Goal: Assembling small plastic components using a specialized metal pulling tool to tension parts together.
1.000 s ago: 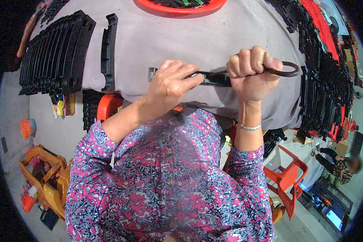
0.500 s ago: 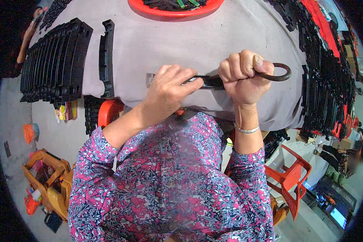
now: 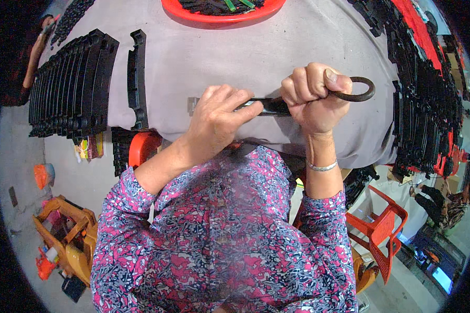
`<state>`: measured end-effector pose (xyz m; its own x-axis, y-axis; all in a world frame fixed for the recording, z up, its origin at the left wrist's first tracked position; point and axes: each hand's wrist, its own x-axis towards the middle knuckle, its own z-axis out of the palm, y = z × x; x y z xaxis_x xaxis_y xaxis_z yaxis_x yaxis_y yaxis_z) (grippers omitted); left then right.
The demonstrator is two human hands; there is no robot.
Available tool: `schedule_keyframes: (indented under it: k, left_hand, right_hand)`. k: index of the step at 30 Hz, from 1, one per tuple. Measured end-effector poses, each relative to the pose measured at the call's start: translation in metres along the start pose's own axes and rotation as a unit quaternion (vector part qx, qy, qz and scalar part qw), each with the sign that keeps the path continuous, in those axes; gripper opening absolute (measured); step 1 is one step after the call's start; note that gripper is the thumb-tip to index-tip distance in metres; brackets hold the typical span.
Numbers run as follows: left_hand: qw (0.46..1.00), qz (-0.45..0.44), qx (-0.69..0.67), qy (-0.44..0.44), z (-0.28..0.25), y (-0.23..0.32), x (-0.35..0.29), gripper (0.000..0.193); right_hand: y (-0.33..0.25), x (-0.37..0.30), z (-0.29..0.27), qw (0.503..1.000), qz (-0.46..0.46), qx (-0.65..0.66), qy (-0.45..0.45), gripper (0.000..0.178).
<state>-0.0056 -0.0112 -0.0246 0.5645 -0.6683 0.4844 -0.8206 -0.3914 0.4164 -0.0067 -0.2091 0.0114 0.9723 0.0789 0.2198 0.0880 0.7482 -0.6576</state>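
Note:
My left hand (image 3: 222,112) is closed over a long black plastic piece (image 3: 274,107) that lies crosswise just above the near edge of the grey-clothed table (image 3: 209,57). A pale grey end (image 3: 192,106) sticks out to the left of that hand. My right hand (image 3: 314,99) makes a fist around a dark tool whose ring-shaped handle (image 3: 371,89) shows past the thumb on the right. The rest of the tool is hidden inside the fist, close to the right end of the black piece.
To the left stands a row of black slotted plastic parts (image 3: 75,86), with one single part (image 3: 136,78) beside it. A red basin (image 3: 224,21) of small black pieces sits at the far edge. More black parts (image 3: 418,115) are stacked at right. A red chair (image 3: 378,224) stands below.
My view has shifted slightly. Both hands keep the same grip and stay in nearly the same place over the cloth.

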Motion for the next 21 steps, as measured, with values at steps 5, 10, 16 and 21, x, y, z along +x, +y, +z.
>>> schedule_keyframes:
  k: [5, 10, 16, 21]
  left_hand:
    - [1.000, -0.011, 0.007, 0.001, 0.000, 0.001, 0.000, 0.028]
    - [1.000, -0.011, 0.014, -0.004, 0.001, -0.001, 0.000, 0.028]
    - [1.000, 0.006, 0.010, 0.014, 0.002, -0.003, 0.000, 0.028]
    - [0.999, 0.009, 0.027, 0.019, 0.001, -0.002, 0.000, 0.025]
  right_hand:
    - [0.001, 0.001, -0.004, 0.999, 0.015, 0.014, -0.024, 0.041]
    - [0.003, 0.003, -0.011, 0.999, 0.002, 0.030, -0.025, 0.042]
    - [0.004, 0.005, -0.015, 0.998, 0.005, 0.037, -0.047, 0.044]
    - [0.008, 0.004, -0.016, 0.997, -0.007, 0.056, -0.057, 0.044]
